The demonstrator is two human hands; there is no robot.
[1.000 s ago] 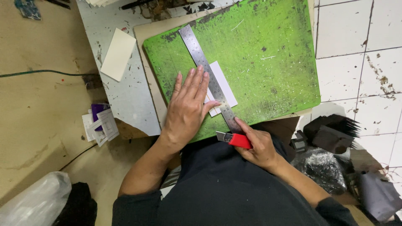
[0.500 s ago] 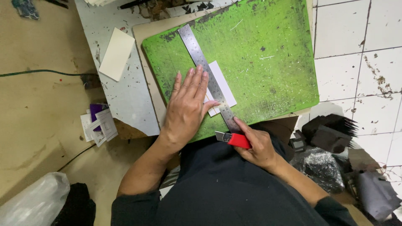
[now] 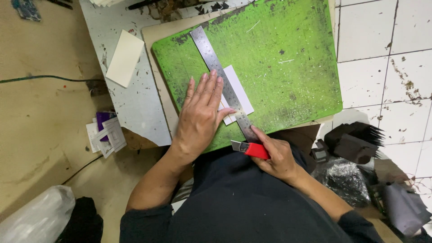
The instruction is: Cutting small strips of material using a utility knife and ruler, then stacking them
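My left hand [image 3: 201,114] lies flat, fingers spread, pressing a steel ruler [image 3: 216,67] down on a white card [image 3: 240,92] that rests on a scuffed green cutting mat [image 3: 279,58]. The ruler runs diagonally from the mat's upper left toward its near edge. My right hand [image 3: 280,155] grips a red utility knife [image 3: 251,149] at the mat's near edge, just past the ruler's lower end, its metal tip pointing left.
A cream card [image 3: 124,57] lies on the grey worktop [image 3: 135,108] left of the mat. Purple and white papers [image 3: 105,132] sit on the floor at left, a clear plastic bag [image 3: 38,218] at bottom left. Dark material pieces [image 3: 355,144] are piled on white tiles at right.
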